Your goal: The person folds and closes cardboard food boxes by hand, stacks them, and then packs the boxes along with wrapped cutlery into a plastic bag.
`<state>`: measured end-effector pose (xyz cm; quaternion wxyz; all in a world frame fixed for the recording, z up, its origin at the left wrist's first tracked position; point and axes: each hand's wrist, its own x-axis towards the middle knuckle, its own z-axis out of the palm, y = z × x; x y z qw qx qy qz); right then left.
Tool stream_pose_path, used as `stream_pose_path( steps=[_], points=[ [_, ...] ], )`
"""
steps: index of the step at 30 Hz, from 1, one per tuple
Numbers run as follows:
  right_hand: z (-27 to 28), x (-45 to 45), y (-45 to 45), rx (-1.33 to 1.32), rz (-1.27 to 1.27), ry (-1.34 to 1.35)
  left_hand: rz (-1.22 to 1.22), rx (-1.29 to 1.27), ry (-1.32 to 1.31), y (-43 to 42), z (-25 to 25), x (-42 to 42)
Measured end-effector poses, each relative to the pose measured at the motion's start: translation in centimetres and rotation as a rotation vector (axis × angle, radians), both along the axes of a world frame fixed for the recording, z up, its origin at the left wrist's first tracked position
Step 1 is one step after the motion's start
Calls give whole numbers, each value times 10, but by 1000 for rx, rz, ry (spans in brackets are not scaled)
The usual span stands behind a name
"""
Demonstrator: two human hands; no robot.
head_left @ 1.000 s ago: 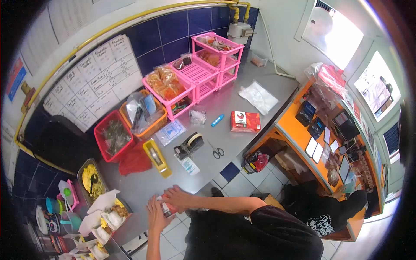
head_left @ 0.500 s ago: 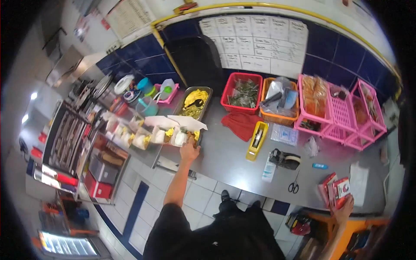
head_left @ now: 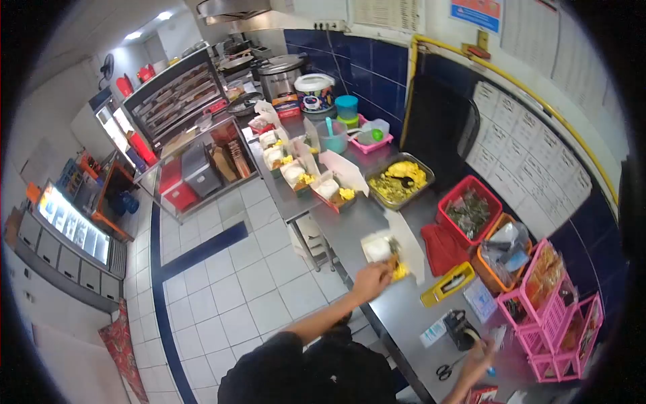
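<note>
My left hand [head_left: 372, 281] is closed at the near edge of an open food box [head_left: 385, 250] holding white rice and yellow food; the box is slightly blurred. At the lower right, my right hand [head_left: 478, 362] is over the counter beside the black tape dispenser [head_left: 461, 330] and the scissors [head_left: 445, 371]; its fingers are smeared by motion. Red boxes [head_left: 482, 394] lie below it at the frame's edge. More open food boxes [head_left: 330, 188] stand in a row farther along the counter, near a metal tray of yellow food [head_left: 402, 180].
A red basket [head_left: 470, 210], an orange basket [head_left: 505, 252] and pink racks [head_left: 548, 323] line the wall. A red cloth [head_left: 444, 250] and a yellow cutter [head_left: 447, 284] lie nearer. Pots and a rice cooker [head_left: 315, 92] stand at the counter's far end.
The view has turned left. My left hand and one food box have come along the counter toward the yellow cutter. My right hand has left the red boxes and moved near the tape dispenser.
</note>
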<state>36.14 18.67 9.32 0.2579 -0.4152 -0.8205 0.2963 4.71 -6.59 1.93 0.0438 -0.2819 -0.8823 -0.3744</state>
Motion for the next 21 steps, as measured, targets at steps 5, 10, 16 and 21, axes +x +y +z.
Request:
stream_pose_path(
  steps=[5,10,16,21],
  points=[
    [-1,-244,-63,159,382,273,-44,329,239,19,91,-57],
    [-54,-300,-137,124,452,-30,-510,30,239,52,32,-136],
    [-113,-261,-188,449,636,-252,-565,-612,128,-8,54,-124],
    [-117,-241,-199,381,493,-265,-441,-183,201,-37,-53,-104]
  ],
)
